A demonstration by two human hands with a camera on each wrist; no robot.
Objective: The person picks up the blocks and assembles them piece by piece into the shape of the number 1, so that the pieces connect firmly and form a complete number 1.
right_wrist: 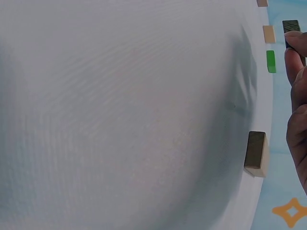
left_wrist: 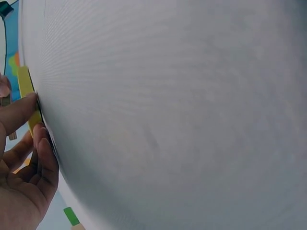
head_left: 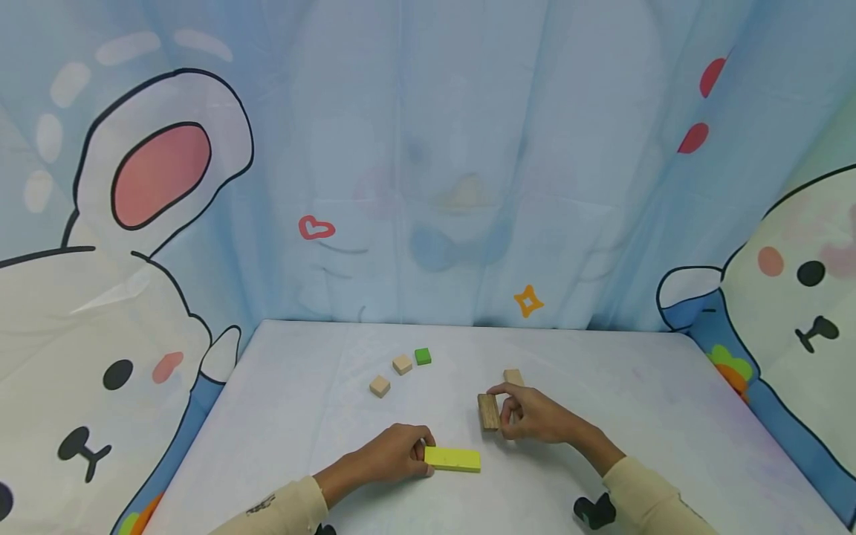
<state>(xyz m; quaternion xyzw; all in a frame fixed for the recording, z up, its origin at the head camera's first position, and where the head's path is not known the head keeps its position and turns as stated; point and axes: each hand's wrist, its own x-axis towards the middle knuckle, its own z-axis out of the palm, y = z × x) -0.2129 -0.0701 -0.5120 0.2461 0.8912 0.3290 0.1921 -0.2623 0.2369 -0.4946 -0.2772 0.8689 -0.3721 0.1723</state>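
My left hand point(head_left: 399, 450) pinches the left end of a long, flat yellow block point(head_left: 456, 460) between thumb and fingers, low over the table or on it. In the left wrist view the same yellow block point(left_wrist: 25, 82) shows beyond the thumb. Farther back and to the right, my right hand point(head_left: 540, 417) grips a brown wooden block point(head_left: 489, 412) with thumb and forefinger. Its dark end point(right_wrist: 290, 26) appears at the fingertips in the right wrist view. Just behind that hand is a pale wooden block point(head_left: 513, 377), partly hidden by the fingers.
Two small pale wooden cubes point(head_left: 380, 386) and a green cube point(head_left: 423, 356) stand in a slanting row at the back left of the white table point(head_left: 294, 416). A blue curtain with cartoon animals point(head_left: 435, 148) hangs behind the table's far edge.
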